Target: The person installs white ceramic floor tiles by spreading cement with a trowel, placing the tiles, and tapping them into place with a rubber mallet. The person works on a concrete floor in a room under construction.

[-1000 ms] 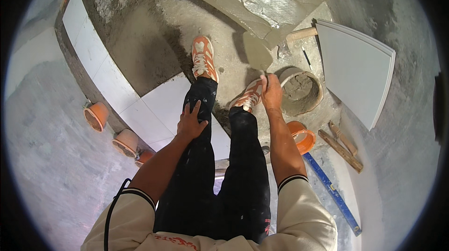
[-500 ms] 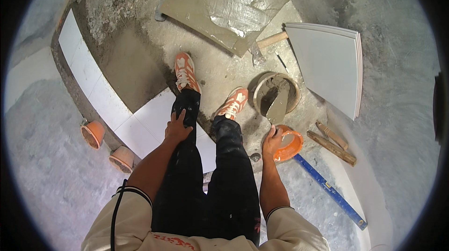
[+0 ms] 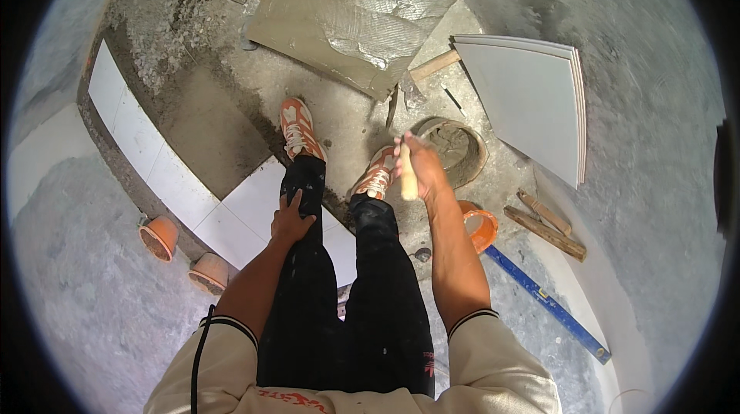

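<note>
Pale-handled trowel point(image 3: 409, 180) clasped in right hand point(image 3: 426, 167), fingers wrapped round, just left of mortar bucket point(image 3: 483, 154)! Left hand point(image 3: 290, 223) empty, fingers spread on black trouser leg point(image 3: 299, 298); mortar-coated slab point(image 3: 308, 13) lies far.

Concrete floor point(image 3: 339, 113): items bearing on it

Surface is rough and stained grey. Reference: the mortar tub point(image 3: 482, 158). Beyond it lie a slim dark rod point(image 3: 452, 99) and a wooden handle point(image 3: 434, 65); farther beyond and left is a mortar-coated slab point(image 3: 354, 13), direct floor contact not determinable. Right of the tub: a stack of pale tiles point(image 3: 532, 106). Near side: an orange container point(image 3: 491, 227), then a blue spirit level point(image 3: 549, 304). Near right: two wood pieces point(image 3: 546, 234). Well left: white tiles point(image 3: 183, 188); farther left, two terracotta-coloured pots point(image 3: 158, 238).
</note>
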Demonstrator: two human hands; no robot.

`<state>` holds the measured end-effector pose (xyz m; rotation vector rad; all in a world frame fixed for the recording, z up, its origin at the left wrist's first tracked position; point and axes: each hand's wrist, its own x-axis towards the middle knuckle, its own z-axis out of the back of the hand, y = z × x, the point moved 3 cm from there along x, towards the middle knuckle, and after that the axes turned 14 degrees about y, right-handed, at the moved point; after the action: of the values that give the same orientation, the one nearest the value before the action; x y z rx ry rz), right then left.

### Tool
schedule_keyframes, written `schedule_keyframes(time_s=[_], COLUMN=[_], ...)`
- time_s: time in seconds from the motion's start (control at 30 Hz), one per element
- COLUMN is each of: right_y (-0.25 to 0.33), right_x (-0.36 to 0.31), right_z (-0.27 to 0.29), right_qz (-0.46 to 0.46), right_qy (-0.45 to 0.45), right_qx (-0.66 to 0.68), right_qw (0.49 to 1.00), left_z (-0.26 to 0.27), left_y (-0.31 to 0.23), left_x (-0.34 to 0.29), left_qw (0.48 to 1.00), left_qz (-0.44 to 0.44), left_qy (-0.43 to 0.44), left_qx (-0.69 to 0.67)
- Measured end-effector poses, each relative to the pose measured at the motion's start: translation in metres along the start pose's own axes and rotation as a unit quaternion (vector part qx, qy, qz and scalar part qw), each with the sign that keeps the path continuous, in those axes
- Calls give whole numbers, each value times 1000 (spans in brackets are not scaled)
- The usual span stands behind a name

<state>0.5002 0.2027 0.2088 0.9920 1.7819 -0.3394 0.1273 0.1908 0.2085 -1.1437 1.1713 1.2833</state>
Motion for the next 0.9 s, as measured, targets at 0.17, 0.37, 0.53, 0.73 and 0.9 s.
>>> schedule_keyframes(time_s=[0.17, 0.37, 0.53, 0.73, 0.9], right_y=[84, 240, 286, 222, 185], right_x=[29, 50, 17, -20, 50], right_z=[6, 35, -21, -89, -91], right_qz=[18, 114, 210, 425, 243], right_qy=[4, -21, -102, -270, -214], right_qx=[30, -105, -337, -623, -690], right_qw=[999, 988, 912, 599, 648], left_z=[4, 19, 20, 90, 111], left_y=[5, 1, 29, 48, 59], left_x=[-1, 1, 16, 22, 32], left_qw=[1000, 998, 988, 902, 863], left_qz=[-4, -6, -68, -145, -106], left_qy=[8, 29, -11, -91, -68], left_qx=[-30, -48, -139, -395, -489])
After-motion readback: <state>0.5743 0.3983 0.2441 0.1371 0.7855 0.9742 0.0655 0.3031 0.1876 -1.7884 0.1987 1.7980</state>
